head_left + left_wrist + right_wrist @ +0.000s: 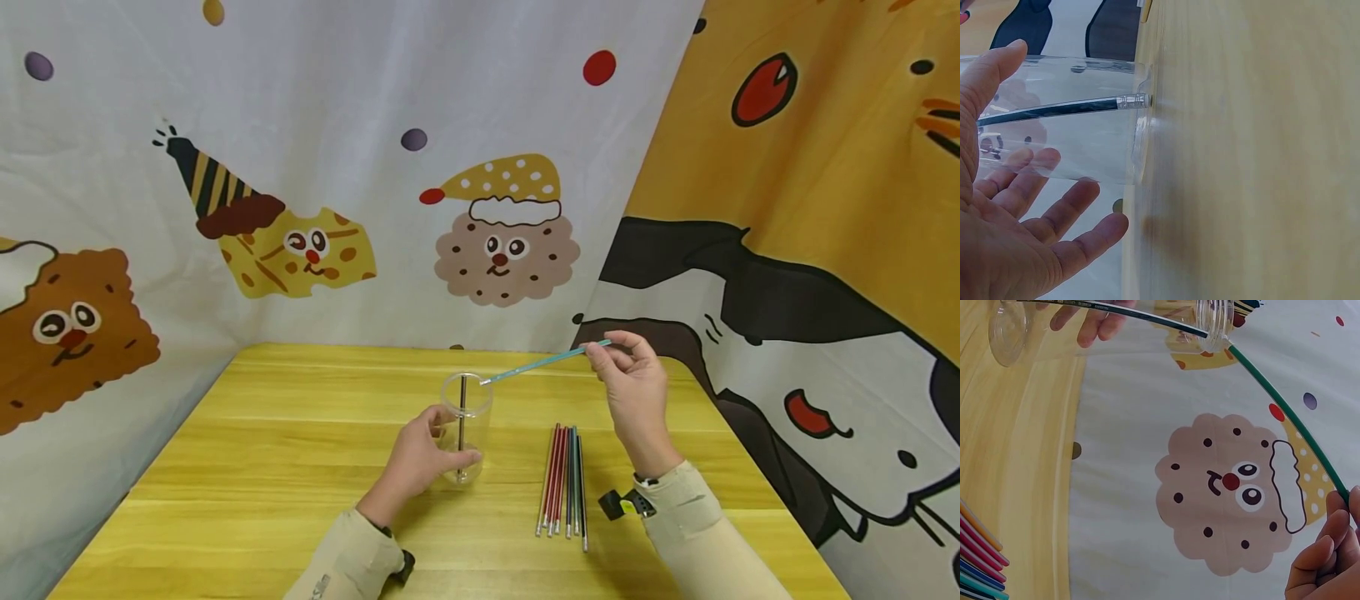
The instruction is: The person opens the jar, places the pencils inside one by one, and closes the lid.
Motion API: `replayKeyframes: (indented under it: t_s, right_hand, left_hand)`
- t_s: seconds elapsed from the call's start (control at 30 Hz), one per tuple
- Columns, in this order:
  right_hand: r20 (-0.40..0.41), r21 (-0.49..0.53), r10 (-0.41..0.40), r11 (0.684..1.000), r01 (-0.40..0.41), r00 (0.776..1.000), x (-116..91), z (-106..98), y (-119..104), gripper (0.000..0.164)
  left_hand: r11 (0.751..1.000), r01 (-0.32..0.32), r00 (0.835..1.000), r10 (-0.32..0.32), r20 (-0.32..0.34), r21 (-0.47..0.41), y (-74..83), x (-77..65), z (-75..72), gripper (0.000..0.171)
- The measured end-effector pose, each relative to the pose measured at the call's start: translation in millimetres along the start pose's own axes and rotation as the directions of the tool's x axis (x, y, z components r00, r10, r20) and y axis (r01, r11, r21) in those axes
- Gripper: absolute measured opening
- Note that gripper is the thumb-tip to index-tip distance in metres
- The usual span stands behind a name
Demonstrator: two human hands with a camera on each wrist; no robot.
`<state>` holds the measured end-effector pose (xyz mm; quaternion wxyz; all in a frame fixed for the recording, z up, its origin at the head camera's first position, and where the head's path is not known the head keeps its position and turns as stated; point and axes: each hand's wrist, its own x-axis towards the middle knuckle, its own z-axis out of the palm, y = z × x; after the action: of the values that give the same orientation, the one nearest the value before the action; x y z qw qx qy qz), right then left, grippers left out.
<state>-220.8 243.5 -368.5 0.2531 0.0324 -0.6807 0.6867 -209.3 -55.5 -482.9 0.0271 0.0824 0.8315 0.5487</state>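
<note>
A clear plastic jar [481, 429] stands upright on the table, and my left hand [416, 454] holds it low down, thumb in front and fingers round the far side. Inside leans a dark pencil [462, 433]; the left wrist view shows its metal-capped eraser end [1132, 101] at the jar's bottom. My right hand [637, 396] pinches a teal-green pencil [536, 364] near its far end. That pencil slants down to the left, its eraser end at the jar's rim. In the right wrist view, the green pencil [1291, 412] reaches the jar's mouth [1215, 325].
A row of several pencils [562, 479], red, blue-green and dark, lies on the wooden table [300, 467] right of the jar, eraser ends towards me. Cartoon-printed curtains [322, 100] hang behind the table and along its right side.
</note>
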Motion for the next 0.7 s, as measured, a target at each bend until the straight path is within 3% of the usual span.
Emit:
replayKeyframes:
  t_s: [0.33,0.5,0.7]
  right_hand:
    - [0.055,-0.004,-0.015,1.0,0.015,0.998,0,5,-3,0.024]
    - [0.124,-0.003,-0.05,0.999,0.05,0.991,0,11,-8,0.03]
    - [0.223,-0.092,-0.074,0.991,0.097,0.972,-1,23,-14,0.031]
  left_hand:
    - [1.0,0.003,1.0,-0.003,-0.007,0.002,1.7,1.0,0.0,0.068]
    - [1.0,-0.001,1.0,0.001,-0.006,0.005,1.8,0.5,-0.1,0.068]
    - [1.0,0.001,1.0,-0.001,-0.002,0.007,0.2,-0.6,0.1,0.07]
